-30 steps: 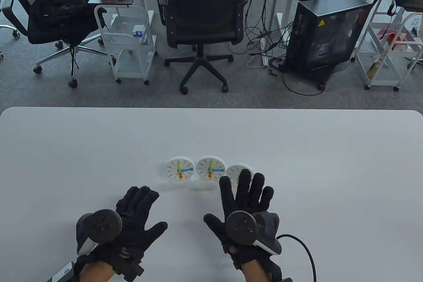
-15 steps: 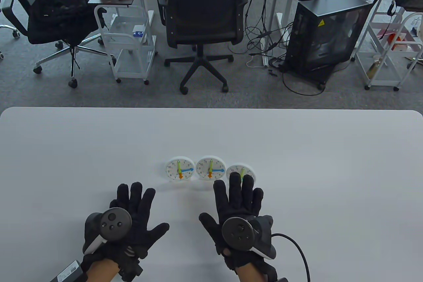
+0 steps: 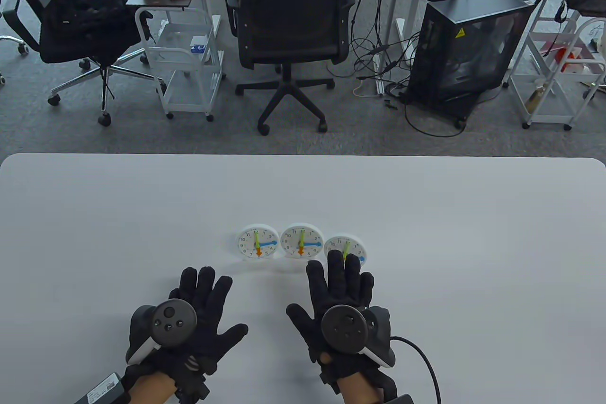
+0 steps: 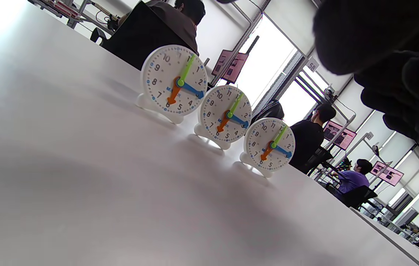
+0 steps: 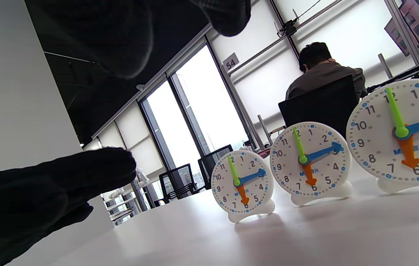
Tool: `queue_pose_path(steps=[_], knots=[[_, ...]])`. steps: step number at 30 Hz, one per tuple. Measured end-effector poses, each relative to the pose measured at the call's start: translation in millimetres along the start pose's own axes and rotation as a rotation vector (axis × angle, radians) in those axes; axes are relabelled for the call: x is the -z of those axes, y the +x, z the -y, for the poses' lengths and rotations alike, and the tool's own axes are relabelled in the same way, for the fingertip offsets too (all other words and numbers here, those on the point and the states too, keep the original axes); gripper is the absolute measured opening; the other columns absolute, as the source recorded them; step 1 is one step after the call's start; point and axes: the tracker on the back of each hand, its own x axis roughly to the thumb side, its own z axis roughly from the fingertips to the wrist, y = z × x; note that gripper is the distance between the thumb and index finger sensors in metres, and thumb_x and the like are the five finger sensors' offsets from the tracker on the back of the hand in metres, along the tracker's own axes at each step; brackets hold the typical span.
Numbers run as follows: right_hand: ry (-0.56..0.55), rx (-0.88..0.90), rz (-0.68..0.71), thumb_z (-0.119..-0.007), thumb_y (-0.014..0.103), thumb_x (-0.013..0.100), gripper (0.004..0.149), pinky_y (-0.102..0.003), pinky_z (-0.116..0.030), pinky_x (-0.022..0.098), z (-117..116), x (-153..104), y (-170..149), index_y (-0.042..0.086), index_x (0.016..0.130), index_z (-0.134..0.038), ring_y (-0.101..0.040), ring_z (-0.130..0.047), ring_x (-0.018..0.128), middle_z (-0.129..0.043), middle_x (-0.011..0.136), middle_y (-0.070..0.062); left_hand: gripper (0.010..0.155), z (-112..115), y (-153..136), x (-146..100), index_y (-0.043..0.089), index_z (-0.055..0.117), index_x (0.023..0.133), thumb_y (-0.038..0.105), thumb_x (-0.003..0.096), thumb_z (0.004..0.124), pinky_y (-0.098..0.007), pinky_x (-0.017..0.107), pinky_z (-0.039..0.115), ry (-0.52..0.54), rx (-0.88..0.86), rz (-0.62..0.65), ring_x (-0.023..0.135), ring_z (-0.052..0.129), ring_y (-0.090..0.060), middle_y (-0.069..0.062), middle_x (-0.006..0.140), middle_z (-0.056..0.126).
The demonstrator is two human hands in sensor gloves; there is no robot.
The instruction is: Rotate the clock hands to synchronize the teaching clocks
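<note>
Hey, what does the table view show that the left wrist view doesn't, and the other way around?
Only the table view shows both hands whole, the left hand and right hand lying spread and holding nothing, the right fingertips overlapping the right clock. Only the left wrist view shows that clock's whole face: green hand near 12, blue near 3, orange near 6. Both show three clocks in a row on the white table with matching hands.
</note>
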Motion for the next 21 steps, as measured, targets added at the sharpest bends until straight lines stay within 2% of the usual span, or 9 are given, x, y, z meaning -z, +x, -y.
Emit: queue_pose_path(steps=[21], knots=[[0.049, -0.004, -0.058, -0.071, 0.055, 0.053, 0.086, -0.078, -0.017, 0.055, -3.3, 0.5, -5.1, -0.003, 0.11, -0.042, -0.068, -0.016, 0.093, -0.021, 0.109, -0.035, 0.093, 0.7, -0.1, -1.2, 0.019, 0.03, 0.113, 0.069, 0.0496, 0.077, -0.075, 0.06, 0.015, -0.011, -0.015, -0.025, 0.102, 0.001, -0.057, -0.027, 0.12, 0.016]])
